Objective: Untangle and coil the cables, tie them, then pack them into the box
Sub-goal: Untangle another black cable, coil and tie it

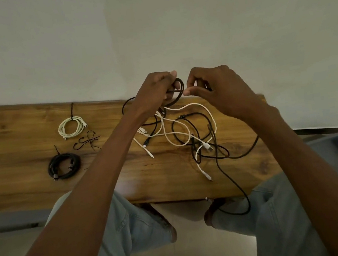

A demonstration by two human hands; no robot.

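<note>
A plain pale wall (150, 27) fills the top half of my view, and below it a wooden table (21, 190) with a strong grain runs across, its far edge against the wall. Both of my hands are raised over the table's far edge. My left hand (155, 93) is closed around a few loops of black cable (180, 87), the fingers curled over the bundle. My right hand (217, 91) sits just beside it, thumb and forefinger pinched together near the same black loop; whether they actually grip the cable I cannot tell, since the fingertips hide the contact. Beneath the hands a loose tangle of black and white cables (186, 134) lies spread on the wood, white strands crossing black ones, several plugs showing at their ends. One black strand trails off the near edge of the table and hangs in a loop between my knees, which are in light blue jeans (134, 229). To the left, well apart from the tangle, a white coil (71, 126) lies tied with a dark strap, and nearer to me a black coil (64, 165) lies tied as well. Between these two coils lie a few loose dark ties (88, 141).
</note>
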